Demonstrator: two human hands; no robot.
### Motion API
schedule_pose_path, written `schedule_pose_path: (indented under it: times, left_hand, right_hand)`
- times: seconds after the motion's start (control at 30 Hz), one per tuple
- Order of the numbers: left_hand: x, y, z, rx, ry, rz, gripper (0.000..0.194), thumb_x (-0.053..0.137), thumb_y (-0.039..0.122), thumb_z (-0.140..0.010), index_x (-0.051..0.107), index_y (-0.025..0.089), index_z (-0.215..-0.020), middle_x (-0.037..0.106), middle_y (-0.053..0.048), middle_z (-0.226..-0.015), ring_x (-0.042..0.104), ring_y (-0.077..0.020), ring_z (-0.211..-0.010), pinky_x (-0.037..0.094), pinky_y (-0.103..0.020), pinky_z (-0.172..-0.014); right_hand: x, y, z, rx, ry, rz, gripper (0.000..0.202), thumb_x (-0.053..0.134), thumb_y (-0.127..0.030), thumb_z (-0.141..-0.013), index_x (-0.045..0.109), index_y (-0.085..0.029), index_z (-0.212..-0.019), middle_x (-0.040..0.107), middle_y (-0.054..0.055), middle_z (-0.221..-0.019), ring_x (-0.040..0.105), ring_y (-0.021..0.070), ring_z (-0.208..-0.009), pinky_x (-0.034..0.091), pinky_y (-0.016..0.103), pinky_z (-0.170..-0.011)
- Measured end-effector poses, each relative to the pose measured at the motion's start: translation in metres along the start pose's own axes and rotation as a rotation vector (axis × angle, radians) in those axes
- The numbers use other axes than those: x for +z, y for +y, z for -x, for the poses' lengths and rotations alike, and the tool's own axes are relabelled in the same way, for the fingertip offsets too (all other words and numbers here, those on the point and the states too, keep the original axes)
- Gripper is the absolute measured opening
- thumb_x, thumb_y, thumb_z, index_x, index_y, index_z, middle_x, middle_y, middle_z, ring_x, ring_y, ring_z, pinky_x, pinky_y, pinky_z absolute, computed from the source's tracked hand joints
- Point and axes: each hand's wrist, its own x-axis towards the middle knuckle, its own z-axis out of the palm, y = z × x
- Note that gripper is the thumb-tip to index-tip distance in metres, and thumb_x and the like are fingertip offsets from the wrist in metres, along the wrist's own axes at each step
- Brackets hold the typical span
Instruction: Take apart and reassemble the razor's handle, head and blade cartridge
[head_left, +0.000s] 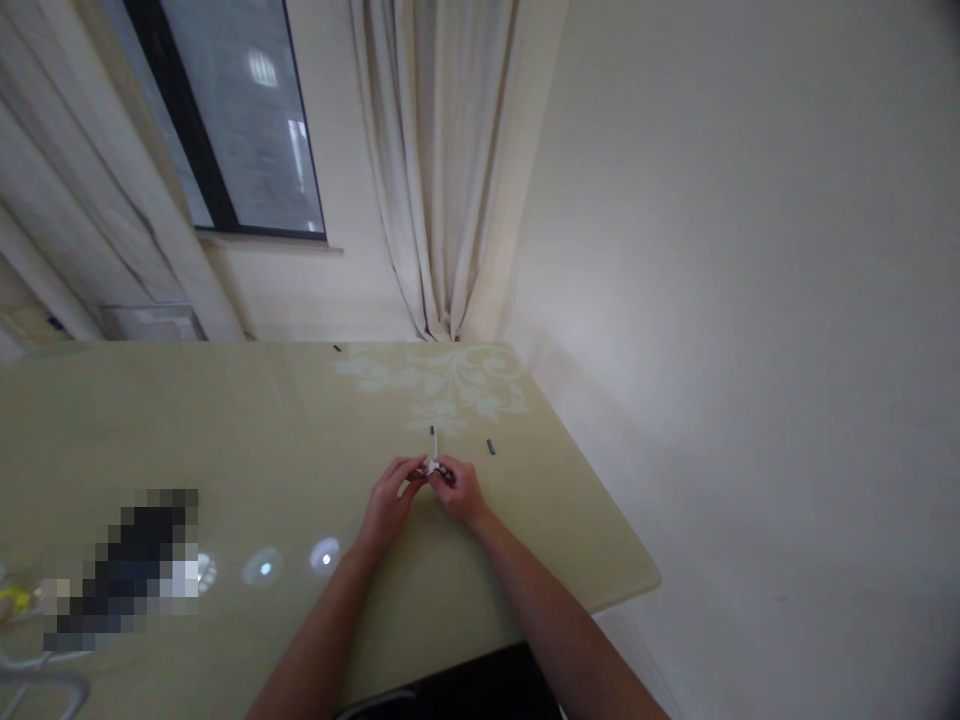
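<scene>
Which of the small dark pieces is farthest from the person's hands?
The small dark piece by the far edge of the table; the other two are close to the hands.

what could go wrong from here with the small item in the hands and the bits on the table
The small whitish item sits between the fingertips of the left hand and right hand, so it might slip. The right hand could nudge the small dark piece lying just beyond it. Another dark bit lies near the table's far edge and might get knocked off.
</scene>
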Motion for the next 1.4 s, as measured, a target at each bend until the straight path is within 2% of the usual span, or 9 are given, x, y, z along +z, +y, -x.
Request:
schedule_pose_path:
  times: [0.17, 0.37, 0.5, 0.77, 1.03, 1.27, 1.4]
  left_hand:
    - [0.001, 0.001, 0.0, 0.025, -0.009, 0.004, 0.024, 0.066, 0.037, -0.096, 0.076, 0.024, -0.114, 0.074, -0.007, -0.101, 0.073, -0.0203, -0.086, 0.063, -0.036, -0.083]
    - [0.001, 0.003, -0.002, 0.022, 0.011, -0.006, 0.022, 0.06, 0.034, -0.1, 0.078, 0.024, -0.107, 0.077, -0.008, -0.101, 0.075, -0.0224, -0.095, 0.062, -0.037, -0.088]
    - [-0.003, 0.002, -0.004, 0.006, 0.015, -0.021, 0.021, 0.061, 0.034, -0.1, 0.079, 0.024, -0.106, 0.077, -0.008, -0.101, 0.075, -0.0227, -0.095, 0.061, -0.037, -0.089]
    - [-0.006, -0.003, -0.006, -0.021, 0.015, 0.0, 0.023, 0.059, 0.035, -0.101, 0.077, 0.025, -0.11, 0.077, -0.008, -0.104, 0.074, -0.0234, -0.098, 0.06, -0.038, -0.09]
    - [-0.012, 0.008, -0.004, -0.079, -0.037, 0.077, 0.017, 0.065, 0.034, -0.098, 0.077, 0.025, -0.106, 0.076, -0.007, -0.099, 0.073, -0.0221, -0.093, 0.061, -0.035, -0.084]
    - [-0.016, 0.013, 0.002, -0.128, 0.021, 0.07, 0.023, 0.065, 0.034, -0.098, 0.077, 0.025, -0.115, 0.076, -0.007, -0.104, 0.073, -0.0217, -0.096, 0.061, -0.035, -0.086]
    - [-0.016, 0.015, 0.006, -0.211, 0.069, 0.054, 0.027, 0.066, 0.036, -0.097, 0.076, 0.022, -0.119, 0.078, -0.008, -0.109, 0.074, -0.0225, -0.098, 0.06, -0.038, -0.09]
  right_hand:
    - [0.0, 0.001, -0.001, 0.028, 0.018, -0.035, 0.038, 0.059, -0.051, -0.094, 0.067, -0.018, -0.077, 0.053, -0.001, -0.064, 0.044, 0.0133, -0.059, 0.034, 0.025, -0.057]
    - [-0.001, 0.003, -0.004, 0.043, 0.071, -0.071, 0.046, 0.059, -0.059, -0.094, 0.056, -0.02, -0.069, 0.042, -0.003, -0.062, 0.038, 0.0128, -0.059, 0.031, 0.025, -0.055]
    - [0.0, 0.002, -0.005, 0.043, 0.098, -0.089, 0.045, 0.06, -0.058, -0.094, 0.054, -0.02, -0.069, 0.041, -0.003, -0.062, 0.037, 0.0132, -0.059, 0.03, 0.026, -0.055]
    - [0.0, -0.001, -0.006, 0.066, 0.033, -0.119, 0.04, 0.063, -0.054, -0.093, 0.06, -0.019, -0.073, 0.043, -0.003, -0.063, 0.038, 0.0125, -0.058, 0.029, 0.026, -0.054]
    - [-0.007, -0.006, 0.001, 0.091, 0.011, -0.19, 0.037, 0.062, -0.05, -0.094, 0.057, -0.02, -0.074, 0.043, -0.003, -0.066, 0.038, 0.0137, -0.062, 0.03, 0.026, -0.056]
    - [-0.008, -0.016, 0.002, 0.196, -0.026, -0.249, 0.032, 0.066, -0.048, -0.089, 0.061, -0.019, -0.078, 0.044, -0.003, -0.064, 0.037, 0.0127, -0.06, 0.029, 0.025, -0.054]
    - [-0.004, -0.023, 0.008, 0.238, -0.037, -0.224, 0.032, 0.066, -0.047, -0.09, 0.062, -0.017, -0.08, 0.043, -0.004, -0.063, 0.036, 0.0112, -0.057, 0.028, 0.024, -0.052]
